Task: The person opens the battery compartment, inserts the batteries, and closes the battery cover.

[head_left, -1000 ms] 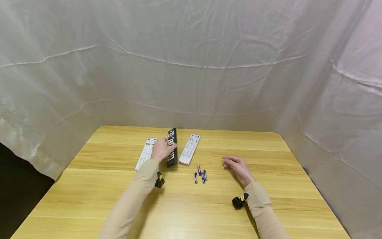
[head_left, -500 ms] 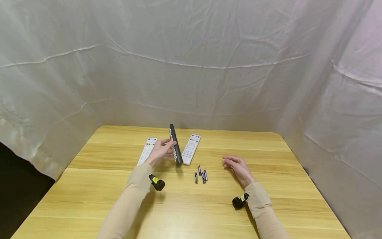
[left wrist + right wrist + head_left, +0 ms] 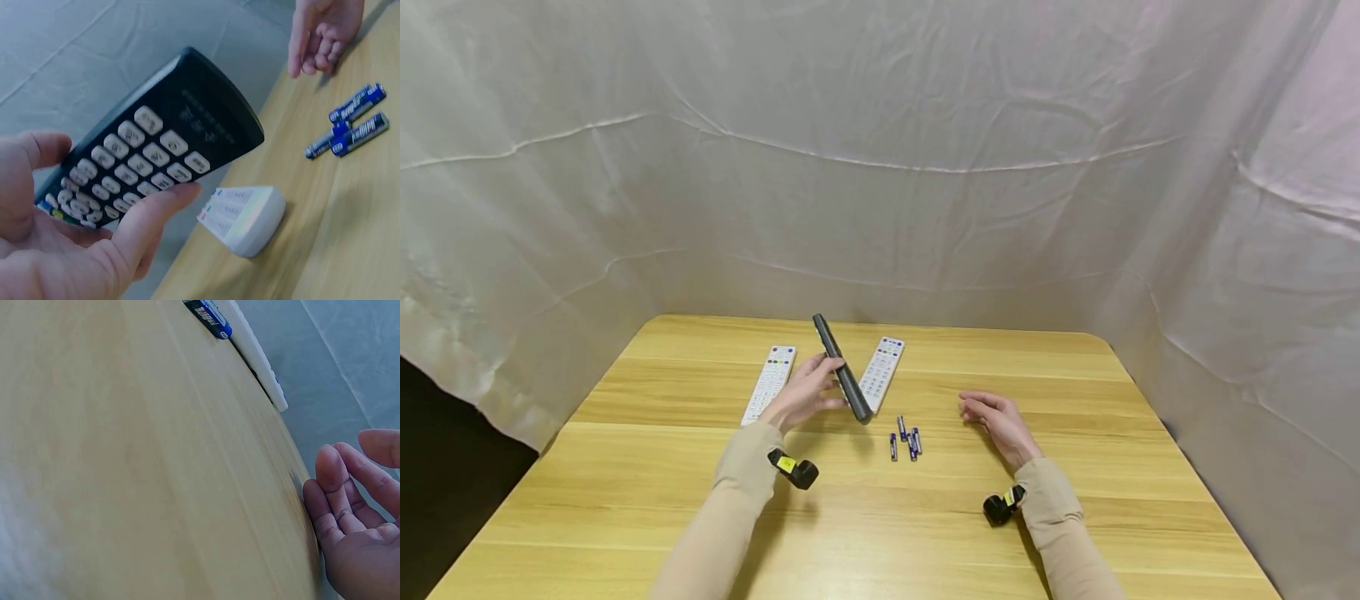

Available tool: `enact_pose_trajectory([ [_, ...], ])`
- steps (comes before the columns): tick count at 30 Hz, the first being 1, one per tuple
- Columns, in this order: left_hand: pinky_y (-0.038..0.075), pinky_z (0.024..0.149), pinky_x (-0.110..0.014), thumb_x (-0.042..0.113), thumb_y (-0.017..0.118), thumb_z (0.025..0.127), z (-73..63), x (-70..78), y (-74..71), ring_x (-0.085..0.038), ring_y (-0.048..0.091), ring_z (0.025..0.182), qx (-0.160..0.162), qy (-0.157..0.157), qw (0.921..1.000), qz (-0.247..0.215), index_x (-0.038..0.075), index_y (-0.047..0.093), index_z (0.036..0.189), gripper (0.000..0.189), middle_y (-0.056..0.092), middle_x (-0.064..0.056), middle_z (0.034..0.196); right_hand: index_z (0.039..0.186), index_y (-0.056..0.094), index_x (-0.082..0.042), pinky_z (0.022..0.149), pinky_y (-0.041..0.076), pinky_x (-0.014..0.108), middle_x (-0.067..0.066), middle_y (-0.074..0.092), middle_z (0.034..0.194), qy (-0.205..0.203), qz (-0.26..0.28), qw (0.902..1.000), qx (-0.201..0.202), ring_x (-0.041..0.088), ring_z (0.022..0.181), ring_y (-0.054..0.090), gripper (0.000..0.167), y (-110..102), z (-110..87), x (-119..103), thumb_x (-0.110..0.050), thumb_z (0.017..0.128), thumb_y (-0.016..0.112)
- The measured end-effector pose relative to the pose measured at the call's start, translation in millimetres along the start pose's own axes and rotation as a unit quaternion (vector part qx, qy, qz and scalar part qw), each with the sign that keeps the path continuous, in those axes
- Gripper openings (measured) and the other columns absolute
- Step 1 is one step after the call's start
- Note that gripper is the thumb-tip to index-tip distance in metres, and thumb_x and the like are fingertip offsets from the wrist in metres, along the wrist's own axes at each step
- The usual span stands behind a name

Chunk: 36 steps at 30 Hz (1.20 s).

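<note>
A black remote control (image 3: 844, 371) with pale buttons is held above the table by my left hand (image 3: 805, 392), thumb and fingers on its long edges. In the left wrist view the button face of the black remote (image 3: 153, 134) shows, tilted, between the thumb and fingers. My right hand (image 3: 1000, 423) rests on the table to the right, fingers loosely bent, holding nothing. Several blue-and-silver batteries (image 3: 913, 444) lie between the hands, nearer the middle. The right wrist view shows the right hand (image 3: 356, 525) with its little-finger side against the wood.
A white remote (image 3: 769, 385) lies left of the left hand. Another white remote (image 3: 882, 371) lies behind the batteries, partly covered by the black one. The wooden table (image 3: 985, 542) ends at a pale hanging cloth (image 3: 880, 208) behind and at the sides.
My left hand has lifted the black remote off the table and turned it, so its buttons face left and its dark edge and back show from above. The right hand has stayed still.
</note>
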State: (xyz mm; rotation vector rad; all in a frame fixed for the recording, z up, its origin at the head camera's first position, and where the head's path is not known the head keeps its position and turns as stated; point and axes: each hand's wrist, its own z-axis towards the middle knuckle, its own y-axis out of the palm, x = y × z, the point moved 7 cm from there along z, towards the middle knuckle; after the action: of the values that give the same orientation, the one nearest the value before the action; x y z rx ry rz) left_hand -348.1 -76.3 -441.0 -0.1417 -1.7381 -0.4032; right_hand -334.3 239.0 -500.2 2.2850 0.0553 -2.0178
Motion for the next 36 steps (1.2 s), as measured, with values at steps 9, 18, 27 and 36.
enact_pose_trajectory([
  [9, 0.061, 0.098, -0.042, 0.014, 0.036, 0.109, -12.1, 5.5, 7.0, -0.032, 0.055, 0.119, -0.018, 0.023, 0.9993, -0.023, -0.005, 0.028, 0.144, 0.041, 0.042, -0.019, 0.131, 0.137, 0.046, 0.020, 0.082, 0.059, 0.017, -0.001, 0.072, 0.098, 0.000, 0.000, 1.0000, 0.003, 0.006, 0.083, 0.065, 0.046, 0.7, -1.3, -0.2, -0.007, 0.101, 0.057],
  [18, 0.052, 0.106, -0.054, 0.002, 0.035, 0.106, -24.7, 8.5, 10.9, -0.052, 0.034, 0.144, -0.024, 0.032, 0.9990, -0.017, -0.006, 0.009, 0.157, 0.058, 0.029, -0.039, 0.153, 0.137, 0.047, 0.019, 0.083, 0.059, 0.018, 0.000, 0.072, 0.100, -0.001, 0.000, 1.0000, -0.002, 0.006, 0.085, 0.065, 0.046, 0.4, -0.5, 0.0, -0.008, 0.101, 0.058],
  [27, 0.057, 0.100, -0.055, 0.009, 0.033, 0.109, -33.5, 9.1, 9.8, -0.051, 0.039, 0.142, 0.010, 0.059, 0.9979, -0.024, -0.006, 0.020, 0.156, 0.051, 0.035, -0.037, 0.153, 0.136, 0.047, 0.020, 0.082, 0.059, 0.018, -0.001, 0.073, 0.097, -0.003, 0.001, 1.0000, 0.000, 0.007, 0.083, 0.065, 0.046, 0.0, -1.3, 0.2, -0.007, 0.101, 0.059],
  [36, 0.063, 0.092, -0.046, 0.011, 0.035, 0.109, -40.7, 8.2, 9.7, -0.049, 0.047, 0.136, 0.072, 0.078, 0.9937, -0.037, -0.006, 0.029, 0.153, 0.047, 0.043, -0.034, 0.151, 0.137, 0.047, 0.019, 0.083, 0.059, 0.018, -0.001, 0.073, 0.100, -0.004, -0.007, 1.0000, 0.004, 0.006, 0.085, 0.065, 0.046, -2.6, -4.5, -1.3, -0.009, 0.102, 0.058],
])
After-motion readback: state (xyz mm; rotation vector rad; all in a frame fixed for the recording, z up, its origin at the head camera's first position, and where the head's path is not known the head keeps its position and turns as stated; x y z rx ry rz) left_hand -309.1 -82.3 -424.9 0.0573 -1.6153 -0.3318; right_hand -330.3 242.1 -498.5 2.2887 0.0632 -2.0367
